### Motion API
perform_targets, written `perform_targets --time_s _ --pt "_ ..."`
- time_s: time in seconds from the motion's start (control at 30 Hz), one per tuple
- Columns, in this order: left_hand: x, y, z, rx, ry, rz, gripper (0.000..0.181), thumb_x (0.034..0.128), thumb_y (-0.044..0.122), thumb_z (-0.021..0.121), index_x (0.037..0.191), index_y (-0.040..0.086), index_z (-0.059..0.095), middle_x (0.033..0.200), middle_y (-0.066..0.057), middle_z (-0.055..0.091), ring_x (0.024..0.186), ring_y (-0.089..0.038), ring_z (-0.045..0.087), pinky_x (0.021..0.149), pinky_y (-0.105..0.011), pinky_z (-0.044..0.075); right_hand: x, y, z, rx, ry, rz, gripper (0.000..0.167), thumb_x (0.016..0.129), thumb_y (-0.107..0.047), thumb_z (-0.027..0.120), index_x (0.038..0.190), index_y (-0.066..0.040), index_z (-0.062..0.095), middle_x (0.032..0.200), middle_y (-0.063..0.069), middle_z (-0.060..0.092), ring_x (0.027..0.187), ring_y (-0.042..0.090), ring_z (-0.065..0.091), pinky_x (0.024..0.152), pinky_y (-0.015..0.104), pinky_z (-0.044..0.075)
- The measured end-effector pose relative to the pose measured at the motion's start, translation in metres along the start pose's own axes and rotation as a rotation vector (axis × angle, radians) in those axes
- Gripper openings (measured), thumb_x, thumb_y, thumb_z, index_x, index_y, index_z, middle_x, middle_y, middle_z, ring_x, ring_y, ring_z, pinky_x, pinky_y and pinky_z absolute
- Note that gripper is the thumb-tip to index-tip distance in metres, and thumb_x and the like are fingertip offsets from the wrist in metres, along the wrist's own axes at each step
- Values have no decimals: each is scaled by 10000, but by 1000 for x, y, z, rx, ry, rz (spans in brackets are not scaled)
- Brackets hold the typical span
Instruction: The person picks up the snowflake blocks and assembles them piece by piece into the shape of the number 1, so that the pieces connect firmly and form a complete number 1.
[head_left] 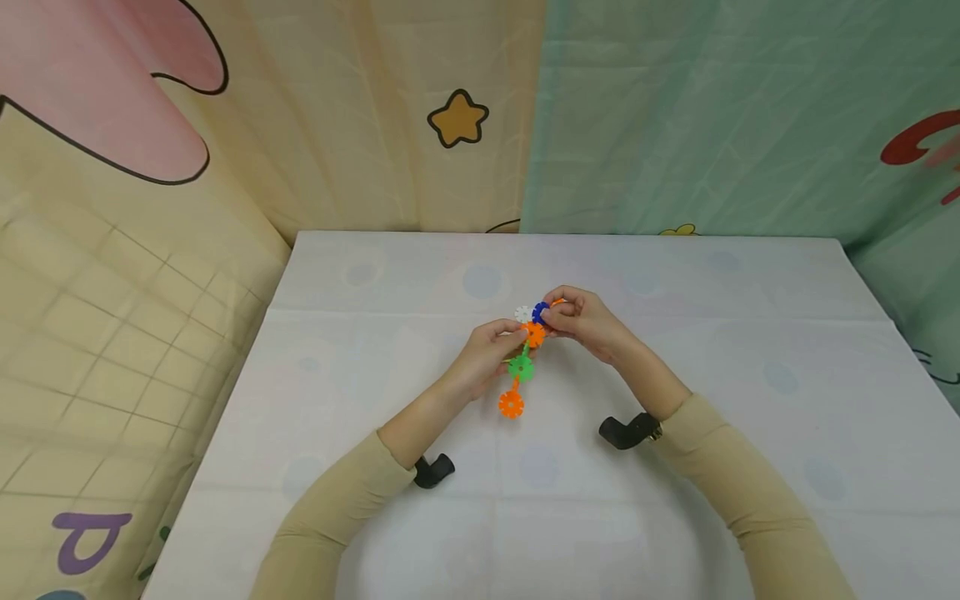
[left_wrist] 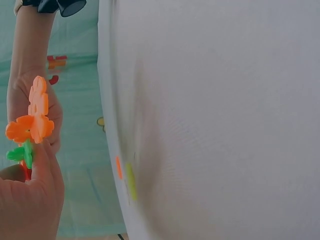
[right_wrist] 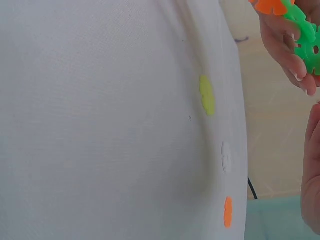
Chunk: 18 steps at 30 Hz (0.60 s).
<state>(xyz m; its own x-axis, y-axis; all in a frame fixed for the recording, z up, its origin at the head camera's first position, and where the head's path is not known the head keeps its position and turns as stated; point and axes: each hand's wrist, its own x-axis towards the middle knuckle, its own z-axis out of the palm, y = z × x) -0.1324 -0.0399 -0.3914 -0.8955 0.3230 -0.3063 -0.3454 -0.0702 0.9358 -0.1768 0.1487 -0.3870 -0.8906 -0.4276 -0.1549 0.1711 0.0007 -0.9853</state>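
Observation:
A chain of slotted snowflake discs is held between both hands above the table. It has an orange disc at its lower end, then a green disc, then another orange disc. My left hand pinches the chain near that upper orange disc. With thumb and fingers, my right hand pinches a blue disc against the upper part; whether it is joined cannot be told. In the left wrist view, orange and green discs stick out above the left fingers. The right wrist view shows the green disc beside the left hand.
Loose on the white-covered table lie a yellow disc, a white disc and an orange disc, close beyond the hands. Black wrist mounts project from both forearms. Printed curtains hang behind the table.

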Motion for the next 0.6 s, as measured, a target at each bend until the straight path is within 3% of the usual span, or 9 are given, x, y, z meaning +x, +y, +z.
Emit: perform_targets --time_s 0.27,0.47,0.6 --pt "1 -3 1 -4 -33 6 210 986 88 455 1084 -84 528 1113 -270 608 1075 -422 557 811 -313 516 1 1 3 -96 -41 -105 154 907 68 524 900 -77 576 789 3 639 707 123 606 708 255 533" --pt "0 -4 5 -15 1 -14 193 990 76 438 1053 -86 523 1083 -254 621 1043 -392 588 813 -310 515 1 -1 5 -184 -77 -219 58 886 97 541 913 49 559 825 24 609 723 136 586 696 243 529" --pt "-2 -1 8 -38 32 -34 196 987 75 446 1051 -89 533 1082 -249 625 981 -342 628 804 -297 517 0 0 6 -195 -90 -274 64 880 117 532 902 61 554 820 21 619 702 134 585 674 236 528"
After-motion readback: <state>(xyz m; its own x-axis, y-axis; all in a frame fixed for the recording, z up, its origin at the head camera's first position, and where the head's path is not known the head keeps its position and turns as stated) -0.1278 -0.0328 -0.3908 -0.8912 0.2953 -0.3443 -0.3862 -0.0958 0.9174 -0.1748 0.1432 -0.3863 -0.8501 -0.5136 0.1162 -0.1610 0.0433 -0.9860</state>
